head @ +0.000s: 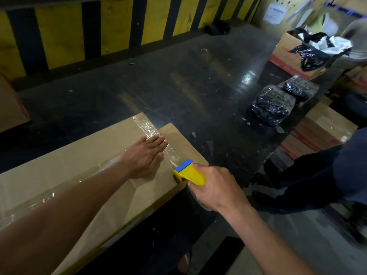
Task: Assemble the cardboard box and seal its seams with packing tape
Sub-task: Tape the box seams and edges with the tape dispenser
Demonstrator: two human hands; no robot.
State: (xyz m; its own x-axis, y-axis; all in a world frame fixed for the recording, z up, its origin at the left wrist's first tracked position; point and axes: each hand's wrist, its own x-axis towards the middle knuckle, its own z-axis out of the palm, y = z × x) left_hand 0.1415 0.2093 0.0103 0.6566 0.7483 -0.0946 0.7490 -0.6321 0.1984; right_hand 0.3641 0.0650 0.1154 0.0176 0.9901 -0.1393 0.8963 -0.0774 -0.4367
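Note:
A long brown cardboard box [83, 167] lies across the lower left, its top flaps closed. Clear packing tape [151, 132] runs over the right end of the top, and another wrinkled strip follows the long seam toward the left. My left hand [147, 155] lies flat, fingers together, pressing on the tape near the box's right end. My right hand [210, 187] grips a yellow and blue tape dispenser [188, 172] at the box's near right corner, its blue edge touching the tape.
The box rests on a dark glossy table [198, 86]. Two black shrink-wrapped bundles [274, 104] lie at the right. An open carton with black bags [301, 54] stands far right. A person in dark trousers [317, 175] stands close on the right. A yellow-black striped wall [119, 26] is behind.

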